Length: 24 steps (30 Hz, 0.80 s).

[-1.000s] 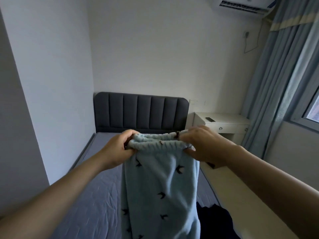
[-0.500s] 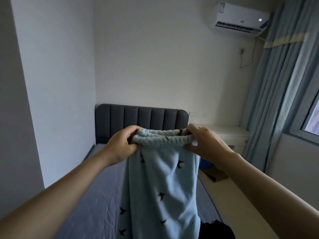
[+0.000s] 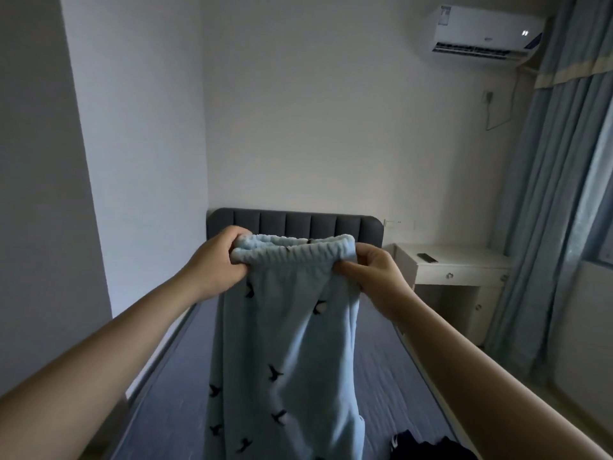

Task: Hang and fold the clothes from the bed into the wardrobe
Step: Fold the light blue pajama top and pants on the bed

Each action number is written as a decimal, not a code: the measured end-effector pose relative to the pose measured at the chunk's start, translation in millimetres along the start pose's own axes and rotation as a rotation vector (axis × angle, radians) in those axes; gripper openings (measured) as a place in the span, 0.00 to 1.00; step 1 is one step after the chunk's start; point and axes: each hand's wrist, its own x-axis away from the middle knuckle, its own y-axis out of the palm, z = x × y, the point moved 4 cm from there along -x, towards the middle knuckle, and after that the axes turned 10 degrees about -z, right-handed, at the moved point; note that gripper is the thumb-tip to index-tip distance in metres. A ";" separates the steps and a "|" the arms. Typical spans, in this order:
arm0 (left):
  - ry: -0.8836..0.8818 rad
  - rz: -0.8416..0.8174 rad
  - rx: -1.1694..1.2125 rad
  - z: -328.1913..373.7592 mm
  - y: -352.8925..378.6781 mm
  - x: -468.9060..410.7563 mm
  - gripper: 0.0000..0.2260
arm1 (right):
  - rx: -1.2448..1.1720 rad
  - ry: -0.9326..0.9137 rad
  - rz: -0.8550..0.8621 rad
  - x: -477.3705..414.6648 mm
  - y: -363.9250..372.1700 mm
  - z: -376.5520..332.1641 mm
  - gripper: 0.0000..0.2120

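Room: dim bedroom with plain white walls [image 3: 298, 127]; a white wall-mounted air conditioner [image 3: 484, 34] sits high on the right, and below it is a wall plug with a thin looping cord [image 3: 487, 95].
Window side: long pale-blue curtains [image 3: 547, 210] hang down the right edge; the window beside them shows only as a sliver at the frame edge.
Bed: a bed with a grey-blue sheet [image 3: 166, 413] runs away from the camera to a dark grey padded headboard [image 3: 295, 224] against the far wall.
Desk: a white desk with one drawer [image 3: 457, 270] stands just to the right of the headboard; a small flat dark object [image 3: 427, 257] lies on top, too small to identify.
Trousers: light-blue fleece trousers with small black bird prints [image 3: 285, 343] are held in the air over the bed, with the gathered waistband on top and the legs hanging down.
Left hand: the left hand [image 3: 215, 263] grips the left end of the waistband, its fingers [image 3: 232, 235] curled over the top edge and the thumb underneath.
Right hand: the right hand [image 3: 374, 277] pinches the right end of the waistband, its fingers [image 3: 365, 257] bent and closed on the cloth.
Cut off: the trouser hems run out of the bottom of the frame, so I cannot tell whether they touch the sheet.
Hidden: the hanging cloth covers the middle of the bed and part of the headboard.
Hard to make out: a black garment [image 3: 428, 448] lies on the bed at the bottom right, only partly in frame and too dark to identify.
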 end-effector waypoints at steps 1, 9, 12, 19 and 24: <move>-0.021 -0.017 -0.056 -0.8 -3.9 0.4 0.23 | 0.028 -0.014 0.002 -1.7 6.3 -6.5 0.08; 0.080 -0.192 -0.359 39.4 -9.9 5.2 0.49 | 0.161 -0.117 -0.117 -14.3 53.5 -41.5 0.08; 0.064 -0.291 -0.202 41.5 -11.6 0.3 0.27 | 0.178 -0.147 -0.128 -16.2 62.7 -45.7 0.10; 0.019 -0.366 -0.094 23.1 -7.3 -7.0 0.22 | 0.164 -0.095 -0.157 -12.3 57.0 -12.6 0.12; -0.008 -0.175 -0.151 12.4 9.2 -22.1 0.16 | 0.317 0.077 -0.087 -6.4 22.7 39.3 0.18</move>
